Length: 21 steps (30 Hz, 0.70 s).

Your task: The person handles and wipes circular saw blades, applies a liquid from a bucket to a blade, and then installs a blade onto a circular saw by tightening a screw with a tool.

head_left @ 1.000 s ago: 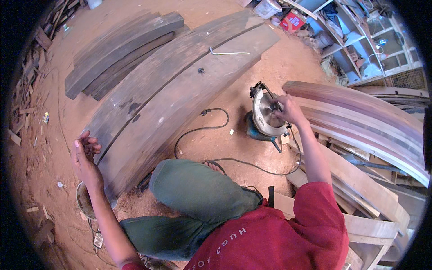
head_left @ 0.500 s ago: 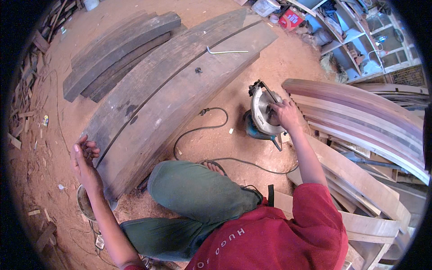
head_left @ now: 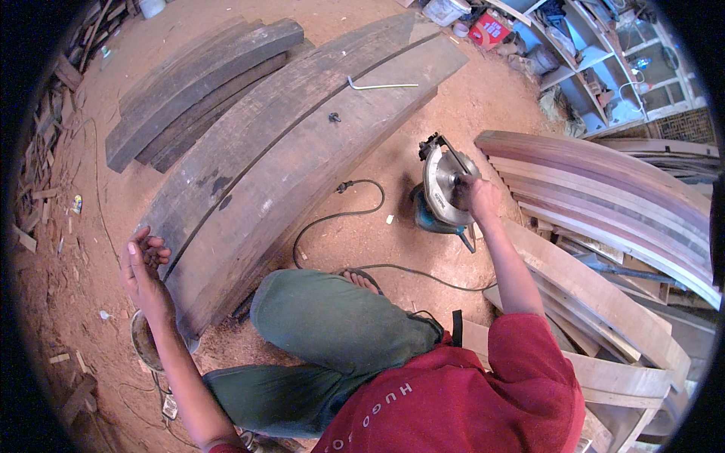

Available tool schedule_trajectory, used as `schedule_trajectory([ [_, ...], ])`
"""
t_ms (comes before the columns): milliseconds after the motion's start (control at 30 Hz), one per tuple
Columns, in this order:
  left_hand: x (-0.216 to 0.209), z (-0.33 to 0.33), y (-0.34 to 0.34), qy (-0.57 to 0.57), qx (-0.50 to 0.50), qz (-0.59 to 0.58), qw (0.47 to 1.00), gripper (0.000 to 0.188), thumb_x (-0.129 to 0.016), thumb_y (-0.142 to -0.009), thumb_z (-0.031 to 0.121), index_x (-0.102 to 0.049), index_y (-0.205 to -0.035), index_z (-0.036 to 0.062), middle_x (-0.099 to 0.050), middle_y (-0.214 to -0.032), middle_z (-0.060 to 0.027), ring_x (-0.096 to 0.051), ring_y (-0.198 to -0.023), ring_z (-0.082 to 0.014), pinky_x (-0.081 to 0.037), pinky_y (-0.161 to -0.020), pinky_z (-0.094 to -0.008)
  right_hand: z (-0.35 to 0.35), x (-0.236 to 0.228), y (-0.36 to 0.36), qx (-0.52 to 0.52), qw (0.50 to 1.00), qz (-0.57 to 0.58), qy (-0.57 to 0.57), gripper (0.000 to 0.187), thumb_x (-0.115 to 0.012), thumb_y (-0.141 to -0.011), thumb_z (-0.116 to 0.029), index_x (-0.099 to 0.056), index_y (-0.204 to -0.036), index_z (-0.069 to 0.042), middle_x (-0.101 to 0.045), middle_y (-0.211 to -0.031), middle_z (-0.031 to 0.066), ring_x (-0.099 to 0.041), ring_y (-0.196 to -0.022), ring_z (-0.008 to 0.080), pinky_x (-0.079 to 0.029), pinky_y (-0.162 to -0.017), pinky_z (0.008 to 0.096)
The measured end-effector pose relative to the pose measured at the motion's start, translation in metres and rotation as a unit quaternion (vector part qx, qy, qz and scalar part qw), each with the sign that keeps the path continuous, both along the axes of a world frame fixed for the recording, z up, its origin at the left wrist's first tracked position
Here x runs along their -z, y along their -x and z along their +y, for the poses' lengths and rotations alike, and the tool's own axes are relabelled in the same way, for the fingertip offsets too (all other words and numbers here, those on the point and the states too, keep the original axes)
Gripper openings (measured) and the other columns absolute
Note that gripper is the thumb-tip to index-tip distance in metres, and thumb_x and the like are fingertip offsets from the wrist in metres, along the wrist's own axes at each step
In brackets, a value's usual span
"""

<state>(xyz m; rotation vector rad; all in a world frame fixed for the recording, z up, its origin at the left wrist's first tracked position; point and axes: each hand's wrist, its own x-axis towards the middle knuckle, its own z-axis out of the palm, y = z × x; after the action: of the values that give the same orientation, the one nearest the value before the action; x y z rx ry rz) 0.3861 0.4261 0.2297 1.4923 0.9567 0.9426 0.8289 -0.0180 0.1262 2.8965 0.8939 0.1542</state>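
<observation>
A circular saw (head_left: pixel 429 219) with a blue-green body rests on the floor right of centre, its round metal blade (head_left: pixel 438 177) facing up. Curled against the blade's middle are the fingers of my right hand (head_left: pixel 483 198); what they pinch there is hidden. My left hand (head_left: pixel 145 264) is raised at the near left end of the big curved timbers (head_left: pixel 249 219), palm up, fingers loosely bent and apart. A bent metal hex key (head_left: pixel 385 87) lies on top of these timbers. Near it sits a small dark metal part (head_left: pixel 334 117).
The saw's black cord (head_left: pixel 325 219) loops over the sawdusty floor past my foot. Smaller curved timbers (head_left: pixel 219 75) lie at the far left. Stacked curved boards (head_left: pixel 589 181) line the right, beside pale planks (head_left: pixel 589 279). Shelves (head_left: pixel 578 60) stand at the far right.
My right hand has turned slightly at the blade's middle, its fingers curling in more. The left hand stays nearly where it was.
</observation>
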Motion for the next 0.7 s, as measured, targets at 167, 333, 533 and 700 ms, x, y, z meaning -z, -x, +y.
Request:
schedule_trajectory([
  [167, 0.000, 0.002, 0.001, 0.002, 0.010, -0.007, 1.000, 0.045, -0.046, -0.102, 0.038, -0.061, -0.116, -0.0014, -0.063, -0.091, -0.0080, -0.059, -0.076, -0.0132, -0.045, -0.068, -0.0271, -0.002, 0.003, 0.001, 0.014, 1.000, 0.010, 0.005, 0.025, -0.062, -0.084, -0.023, -0.075, -0.106, -0.026, -0.071, -0.085, 0.0149, -0.070, -0.075, 0.0295, -0.054, -0.064, 0.0424],
  [333, 0.004, 0.003, -0.001, 0.000, 0.006, -0.001, 1.000, 0.044, -0.046, -0.102, 0.038, -0.061, -0.116, -0.0014, -0.064, -0.091, -0.0080, -0.059, -0.076, -0.0132, -0.045, -0.069, -0.0268, -0.003, -0.001, -0.005, -0.003, 0.998, -0.007, 0.070, 0.027, -0.059, -0.086, -0.021, -0.075, -0.107, -0.027, -0.070, -0.094, 0.0115, -0.069, -0.079, 0.0294, -0.054, -0.065, 0.0418],
  [533, 0.005, 0.003, 0.001, 0.009, -0.007, 0.011, 1.000, 0.043, -0.046, -0.103, 0.037, -0.061, -0.115, -0.0017, -0.064, -0.091, -0.0084, -0.060, -0.076, -0.0135, -0.046, -0.069, -0.0266, 0.000, 0.012, -0.010, 0.011, 0.999, 0.023, 0.026, 0.026, -0.057, -0.086, -0.019, -0.075, -0.105, -0.022, -0.070, -0.094, 0.0093, -0.069, -0.082, 0.0308, -0.055, -0.069, 0.0442],
  [700, 0.002, 0.001, -0.006, -0.003, 0.013, 0.007, 1.000, 0.040, -0.046, -0.103, 0.035, -0.063, -0.111, -0.0002, -0.064, -0.089, -0.0083, -0.059, -0.074, -0.0134, -0.047, -0.067, -0.0269, 0.026, -0.019, -0.009, 0.037, 0.989, -0.002, 0.144, 0.021, -0.056, -0.087, -0.013, -0.074, -0.098, -0.008, -0.071, -0.088, 0.0153, -0.070, -0.076, 0.0301, -0.056, -0.067, 0.0416],
])
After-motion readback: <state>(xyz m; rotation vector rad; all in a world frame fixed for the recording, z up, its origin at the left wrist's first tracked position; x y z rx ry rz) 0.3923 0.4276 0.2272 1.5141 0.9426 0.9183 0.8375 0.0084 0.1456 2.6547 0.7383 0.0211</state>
